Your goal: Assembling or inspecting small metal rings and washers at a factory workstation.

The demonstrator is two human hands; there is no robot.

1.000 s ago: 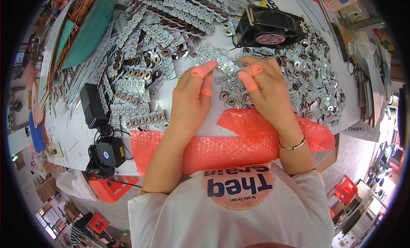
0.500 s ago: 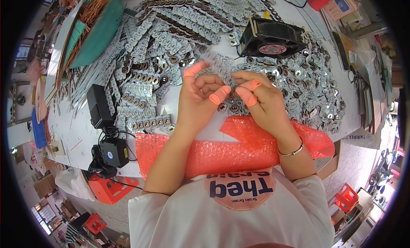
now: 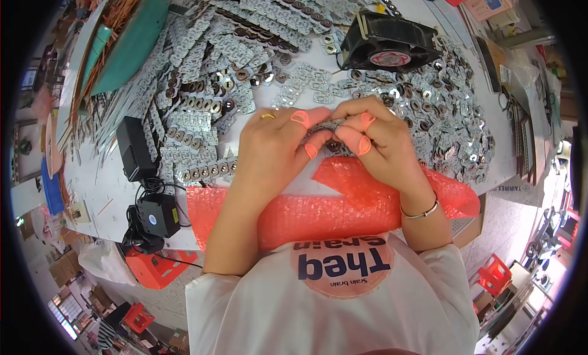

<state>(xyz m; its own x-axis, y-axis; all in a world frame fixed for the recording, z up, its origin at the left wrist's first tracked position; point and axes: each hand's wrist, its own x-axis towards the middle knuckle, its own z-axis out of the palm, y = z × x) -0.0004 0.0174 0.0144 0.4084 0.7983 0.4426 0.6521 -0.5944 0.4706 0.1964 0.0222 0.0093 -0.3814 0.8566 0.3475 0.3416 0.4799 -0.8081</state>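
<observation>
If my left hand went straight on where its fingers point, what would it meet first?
Apart from the metal strip it seems to pinch, your left hand would probably meet your right hand first; the depth between them is unclear.

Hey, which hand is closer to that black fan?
Right. The right hand is directly below the black fan in the picture; the left hand is farther away, below and left of it.

Grey metal strip [image 3: 324, 127], partly hid., btwn L grip [image 3: 269, 144] & R grip [image 3: 386, 138].
</observation>
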